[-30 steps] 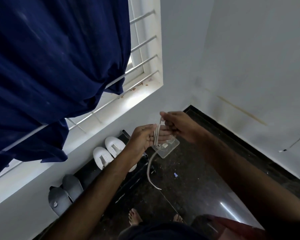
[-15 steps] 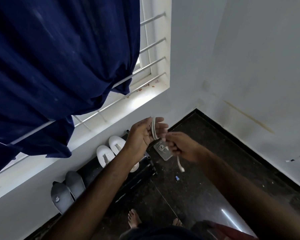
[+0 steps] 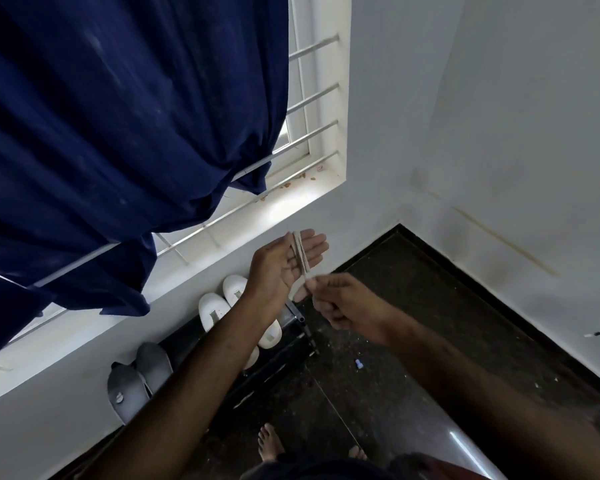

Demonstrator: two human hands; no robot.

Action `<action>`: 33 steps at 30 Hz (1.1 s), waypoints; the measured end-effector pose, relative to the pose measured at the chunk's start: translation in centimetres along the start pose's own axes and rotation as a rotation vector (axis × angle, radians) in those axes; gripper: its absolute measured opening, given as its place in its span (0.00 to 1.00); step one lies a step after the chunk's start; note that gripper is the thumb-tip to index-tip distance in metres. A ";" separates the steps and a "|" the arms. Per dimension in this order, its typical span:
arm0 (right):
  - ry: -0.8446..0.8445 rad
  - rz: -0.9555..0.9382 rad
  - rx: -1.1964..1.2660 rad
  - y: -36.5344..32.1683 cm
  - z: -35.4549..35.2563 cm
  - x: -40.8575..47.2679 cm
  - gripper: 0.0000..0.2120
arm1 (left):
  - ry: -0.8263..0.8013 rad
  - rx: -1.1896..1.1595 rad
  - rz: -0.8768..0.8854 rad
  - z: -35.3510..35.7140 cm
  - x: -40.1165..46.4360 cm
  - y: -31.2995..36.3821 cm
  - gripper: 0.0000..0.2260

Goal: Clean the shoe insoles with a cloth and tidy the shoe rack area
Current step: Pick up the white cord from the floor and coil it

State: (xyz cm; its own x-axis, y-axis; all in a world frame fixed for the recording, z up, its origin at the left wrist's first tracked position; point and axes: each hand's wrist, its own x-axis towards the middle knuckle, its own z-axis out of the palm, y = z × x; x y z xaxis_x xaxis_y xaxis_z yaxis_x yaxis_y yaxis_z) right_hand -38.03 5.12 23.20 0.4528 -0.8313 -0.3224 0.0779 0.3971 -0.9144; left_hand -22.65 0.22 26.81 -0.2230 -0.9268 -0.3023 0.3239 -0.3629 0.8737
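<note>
The left hand (image 3: pixel 284 263) is held palm-up with straight, spread fingers, and a pale, flat lace-like cord (image 3: pixel 300 254) is wound in loops around them. The right hand (image 3: pixel 343 303) pinches the cord's free end just below the left palm. Beneath the hands, a low black shoe rack (image 3: pixel 291 351) stands against the white wall under the window, carrying a pair of white shoes (image 3: pixel 219 306) and a pair of grey slippers (image 3: pixel 139 379). A dark blue curtain (image 3: pixel 118 133) hangs above.

Daylight is streaming through a white barred window (image 3: pixel 312 109), a navy curtain (image 3: pixel 118 133) is hanging across it, and pale walls (image 3: pixel 516 116) are meeting a dark polished floor (image 3: pixel 413 341) in the corner.
</note>
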 end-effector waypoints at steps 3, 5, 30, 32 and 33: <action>0.025 0.115 0.065 2.0 -1.1 1.0 0.14 | -0.066 -0.001 0.010 0.4 -0.4 0.3 0.17; 0.116 0.152 0.035 0.9 -2.4 1.5 0.13 | -0.108 0.035 0.012 0.4 -0.6 0.3 0.17; 0.243 0.005 -0.001 -4.2 -5.0 1.5 0.16 | -0.163 0.198 -0.028 1.1 -1.7 -0.4 0.17; 0.263 -0.076 -0.079 -6.8 -5.5 1.6 0.16 | -0.188 0.272 -0.054 1.4 -1.9 -0.7 0.18; 0.271 -0.117 -0.134 -7.9 -5.3 1.4 0.16 | -0.182 0.276 -0.061 1.6 -1.9 -0.8 0.17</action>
State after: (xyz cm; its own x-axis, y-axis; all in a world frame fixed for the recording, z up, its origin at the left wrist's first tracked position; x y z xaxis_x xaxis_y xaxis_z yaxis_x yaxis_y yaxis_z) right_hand -42.71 -1.28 28.63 0.1930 -0.9488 -0.2499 -0.0100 0.2528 -0.9675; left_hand -23.95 2.40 27.27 -0.4024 -0.8629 -0.3056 0.0495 -0.3539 0.9340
